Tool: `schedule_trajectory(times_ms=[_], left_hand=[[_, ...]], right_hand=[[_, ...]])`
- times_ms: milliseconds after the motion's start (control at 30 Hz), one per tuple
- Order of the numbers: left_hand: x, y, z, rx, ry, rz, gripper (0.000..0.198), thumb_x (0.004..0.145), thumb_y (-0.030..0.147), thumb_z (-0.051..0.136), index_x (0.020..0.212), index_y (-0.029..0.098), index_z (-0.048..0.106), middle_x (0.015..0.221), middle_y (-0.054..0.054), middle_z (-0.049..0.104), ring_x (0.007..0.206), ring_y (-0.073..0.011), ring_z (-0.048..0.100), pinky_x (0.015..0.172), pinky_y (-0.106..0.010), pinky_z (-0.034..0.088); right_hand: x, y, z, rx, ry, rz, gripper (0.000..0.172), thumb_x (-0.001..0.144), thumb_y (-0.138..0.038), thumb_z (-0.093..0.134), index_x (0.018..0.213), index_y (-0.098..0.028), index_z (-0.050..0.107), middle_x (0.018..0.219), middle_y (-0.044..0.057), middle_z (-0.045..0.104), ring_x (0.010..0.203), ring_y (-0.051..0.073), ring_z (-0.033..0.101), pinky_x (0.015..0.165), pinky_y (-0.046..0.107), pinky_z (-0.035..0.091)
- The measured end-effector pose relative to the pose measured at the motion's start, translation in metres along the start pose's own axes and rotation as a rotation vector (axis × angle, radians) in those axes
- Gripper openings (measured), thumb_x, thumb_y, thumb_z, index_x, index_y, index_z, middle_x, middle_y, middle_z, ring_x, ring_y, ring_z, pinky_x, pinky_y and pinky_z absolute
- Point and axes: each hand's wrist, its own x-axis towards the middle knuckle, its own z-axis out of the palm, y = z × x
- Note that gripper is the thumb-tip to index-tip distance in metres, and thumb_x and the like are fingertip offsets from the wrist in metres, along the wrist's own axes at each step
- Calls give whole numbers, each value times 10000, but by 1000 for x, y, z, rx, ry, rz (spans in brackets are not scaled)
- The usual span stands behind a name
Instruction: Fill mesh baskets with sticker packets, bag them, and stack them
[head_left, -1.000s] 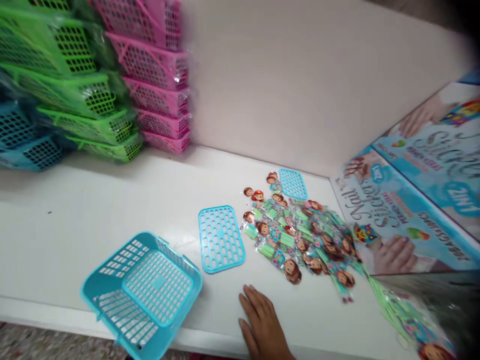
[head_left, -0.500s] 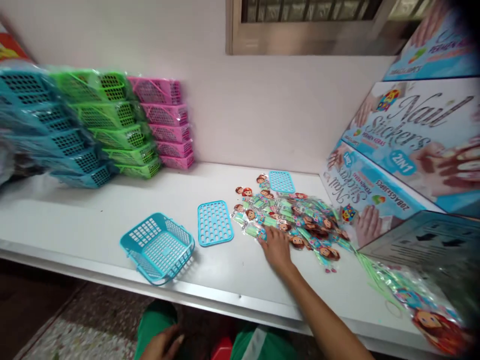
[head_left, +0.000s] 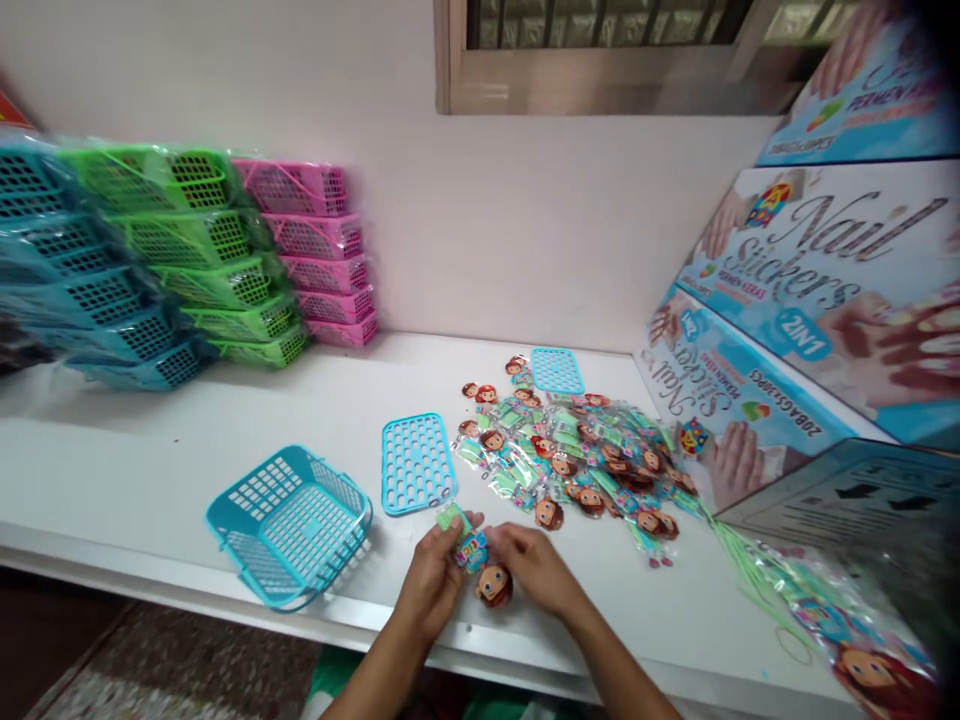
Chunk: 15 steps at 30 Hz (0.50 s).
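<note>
Since the earlier frame, the right hand (head_left: 534,562) has left the packet pile (head_left: 577,455) and the left hand (head_left: 433,575) has risen; both meet at 1 cartoon-girl packet (head_left: 474,552). The left thumb and fingers pinch it; whether the right fingertips pinch, I cannot tell. Left of the grip stands a blue lattice basket (head_left: 225,515); just beyond lies a perforated panel (head_left: 417,465). The packet slants, head end nearer the person. The table's front edge (head_left: 469,640) runs nearby; white tabletop (head_left: 690,610) stretches rightward.
</note>
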Motion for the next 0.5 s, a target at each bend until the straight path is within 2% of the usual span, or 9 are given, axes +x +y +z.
schedule_trajectory(times_ms=[67, 133, 200, 267, 333, 400, 500], left_hand=[[6, 4, -3, 4, 53, -50, 270, 758, 241, 704, 971, 118, 591, 976, -138, 708, 801, -245, 699, 670, -329, 551], [8, 9, -8, 32, 85, -103, 238, 769, 218, 683, 955, 115, 574, 923, -132, 713, 699, -226, 696, 588, -307, 537], [8, 13, -13, 48, 73, -127, 207, 774, 206, 671, 925, 105, 572, 870, -130, 714, 647, -216, 687, 545, -290, 522], [9, 15, -17, 43, 39, -143, 183, 784, 211, 657, 910, 110, 571, 845, -122, 715, 632, -209, 683, 542, -288, 519], [10, 18, -20, 25, 19, -176, 162, 798, 227, 638, 897, 120, 566, 827, -112, 716, 627, -203, 680, 543, -284, 514], [11, 20, -22, -6, 17, -228, 190, 824, 291, 613, 892, 119, 567, 812, -117, 715, 636, -209, 681, 541, -284, 508], [9, 24, -21, -82, -63, -285, 370, 853, 467, 551, 945, 111, 596, 827, -128, 715, 688, -227, 689, 584, -302, 513]], right_hand=[[29, 3, -21, -316, 189, 44, 412, 933, -469, 349, 902, -163, 624, 892, 73, 667, 829, 194, 608, 755, 294, 447], [65, 10, -41, -573, 295, 115, 388, 890, -380, 462, 1174, -128, 547, 1157, 167, 600, 988, 263, 586, 836, 356, 421], [98, 16, -54, -701, 279, 176, 536, 805, -284, 568, 1286, -78, 456, 1243, 251, 523, 1029, 324, 571, 833, 404, 415], [118, 17, -62, -751, 223, 187, 455, 746, -222, 597, 1170, -63, 543, 1112, 241, 581, 949, 326, 598, 787, 406, 429], [121, 14, -68, -722, 167, 126, 259, 744, -207, 581, 983, -114, 616, 969, 157, 617, 893, 280, 602, 775, 377, 438], [107, 7, -69, -677, 117, 23, 161, 759, -211, 565, 907, -170, 615, 945, 88, 608, 904, 227, 585, 794, 334, 445], [66, -4, -55, -480, 43, -333, 192, 759, -202, 579, 950, -204, 588, 1012, 67, 582, 967, 206, 560, 821, 322, 462]])
